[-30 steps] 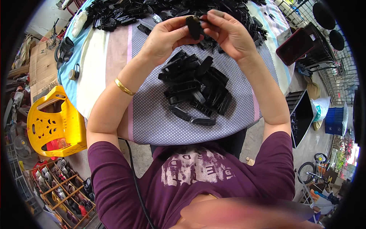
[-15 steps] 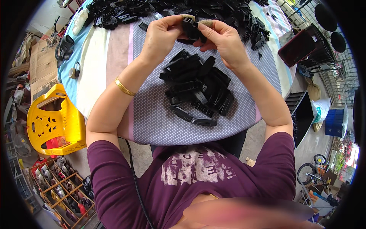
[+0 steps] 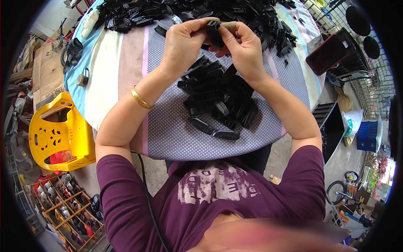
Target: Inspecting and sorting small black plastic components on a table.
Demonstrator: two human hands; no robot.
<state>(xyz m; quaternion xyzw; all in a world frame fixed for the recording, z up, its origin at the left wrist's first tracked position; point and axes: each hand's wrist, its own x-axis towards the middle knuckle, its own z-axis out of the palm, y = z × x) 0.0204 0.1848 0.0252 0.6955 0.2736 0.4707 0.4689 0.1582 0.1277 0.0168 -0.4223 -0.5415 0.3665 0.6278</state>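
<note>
We see left hand and right hand pinching one small black part between them, above the counter, beyond the near black pile. Block letters on the purple shirt, capitals on the cardboard; part's own markings too small to tell.

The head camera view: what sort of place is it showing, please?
It looks like a home or storage space used as a small workshop: a cloth-covered table carries a large heap of black parts, and a household-style yellow plastic chair stands beside it.
</note>
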